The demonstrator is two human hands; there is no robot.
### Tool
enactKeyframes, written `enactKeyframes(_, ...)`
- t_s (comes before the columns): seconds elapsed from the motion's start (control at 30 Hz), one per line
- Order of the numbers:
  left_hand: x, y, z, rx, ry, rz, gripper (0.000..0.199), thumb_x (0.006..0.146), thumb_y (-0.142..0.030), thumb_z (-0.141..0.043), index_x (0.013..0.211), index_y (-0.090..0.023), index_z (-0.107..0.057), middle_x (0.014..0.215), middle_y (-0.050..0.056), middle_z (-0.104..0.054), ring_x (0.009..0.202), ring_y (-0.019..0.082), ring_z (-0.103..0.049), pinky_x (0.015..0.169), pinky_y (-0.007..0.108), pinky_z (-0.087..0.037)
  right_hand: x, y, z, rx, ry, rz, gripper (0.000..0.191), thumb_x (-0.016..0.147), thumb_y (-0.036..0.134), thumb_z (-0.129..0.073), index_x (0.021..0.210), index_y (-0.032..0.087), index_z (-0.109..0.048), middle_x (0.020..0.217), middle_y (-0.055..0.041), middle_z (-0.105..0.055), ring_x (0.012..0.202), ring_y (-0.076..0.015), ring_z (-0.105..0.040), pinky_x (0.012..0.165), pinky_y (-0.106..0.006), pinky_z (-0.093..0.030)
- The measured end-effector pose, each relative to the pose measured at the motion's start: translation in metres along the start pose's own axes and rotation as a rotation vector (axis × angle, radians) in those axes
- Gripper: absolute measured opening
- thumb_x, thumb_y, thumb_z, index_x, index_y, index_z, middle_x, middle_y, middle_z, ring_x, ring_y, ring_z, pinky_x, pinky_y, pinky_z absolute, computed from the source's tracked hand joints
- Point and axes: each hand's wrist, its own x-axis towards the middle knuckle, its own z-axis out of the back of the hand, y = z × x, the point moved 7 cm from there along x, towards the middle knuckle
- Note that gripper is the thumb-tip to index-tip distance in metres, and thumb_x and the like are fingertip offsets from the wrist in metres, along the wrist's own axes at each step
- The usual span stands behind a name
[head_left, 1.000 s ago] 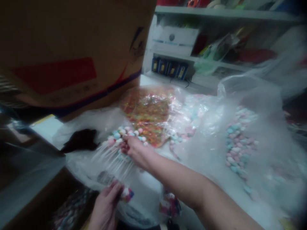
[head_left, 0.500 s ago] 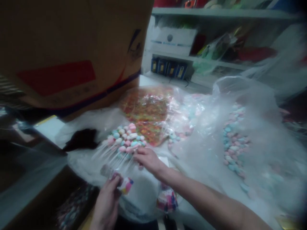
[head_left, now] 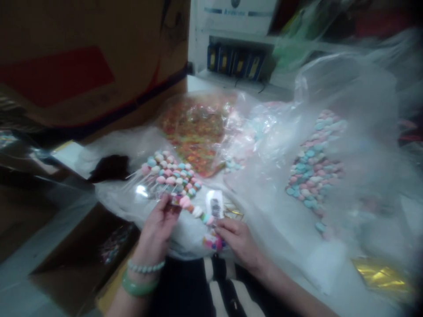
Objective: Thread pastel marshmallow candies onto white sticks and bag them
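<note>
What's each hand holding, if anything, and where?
Right hand pinches the candy row at its right end. Left hand holds a small printed label by its left edge; blur hides whether it also grips the candy.

Near the front edge of a white table (head_left: pixel 284 264), a left hand (head_left: pixel 158 226) and a right hand (head_left: pixel 239 240) grip opposite ends of a short row of pink, white and green rounded sweets (head_left: pixel 197 212). Just beyond lie pastel sweets on thin white sticks (head_left: pixel 170 169). Toward the back edge is a clear plastic bag of orange-red pieces (head_left: pixel 194 127); toward the right edge, a large translucent bag of pastel sweets (head_left: pixel 310 171). A shiny gold foil packet (head_left: pixel 380 273) lies near the front right corner.
</note>
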Motion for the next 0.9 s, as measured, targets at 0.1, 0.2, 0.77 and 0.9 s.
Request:
enactKeyframes(0.1,-0.001,0.004,-0.003,-0.033,-0.020,0.056,0.011,0.090,-0.011,-0.056,0.084,-0.016,-0.064,0.083,0.006,-0.070,0.077,0.018,-0.070,0.068,0.031,-0.061,-0.001,-0.008,0.002,0.002,-0.013,-0.003,0.023,0.081,0.030,-0.054,0.067,0.019,-0.069,0.066,-0.0012,-0.062,0.067,-0.0159,-0.057,0.065,-0.026,-0.042)
enactKeyframes(0.2,-0.003,0.007,-0.006,-0.020,-0.015,0.065,0.012,0.090,-0.011,-0.056,0.083,-0.015,-0.063,0.082,0.006,-0.071,0.075,0.018,-0.070,0.067,0.033,-0.062,0.002,-0.011,0.002,-0.011,-0.014,0.010,0.024,0.083,0.030,-0.053,0.070,0.018,-0.070,0.069,-0.0019,-0.064,0.068,-0.0159,-0.058,0.065,-0.026,-0.041)
enactKeyframes(0.77,-0.007,0.004,-0.008,0.134,0.177,0.234,0.025,0.091,-0.018,-0.047,0.102,-0.010,-0.068,0.101,0.019,-0.071,0.091,0.026,-0.071,0.063,0.032,-0.062,0.004,-0.013,-0.001,-0.171,0.066,0.055,0.021,0.084,0.024,-0.055,0.070,0.022,-0.071,0.066,-0.0007,-0.063,0.067,-0.0161,-0.056,0.066,-0.026,-0.040)
enactKeyframes(0.9,-0.010,0.007,-0.007,0.202,0.251,0.057,0.013,0.082,-0.012,-0.063,0.091,-0.013,-0.071,0.101,0.014,-0.072,0.090,0.024,-0.070,0.073,0.033,-0.060,0.005,-0.016,-0.004,-0.173,0.076,0.000,0.019,0.082,0.024,-0.056,0.076,0.023,-0.074,0.066,-0.0008,-0.065,0.070,-0.0178,-0.058,0.068,-0.026,-0.041)
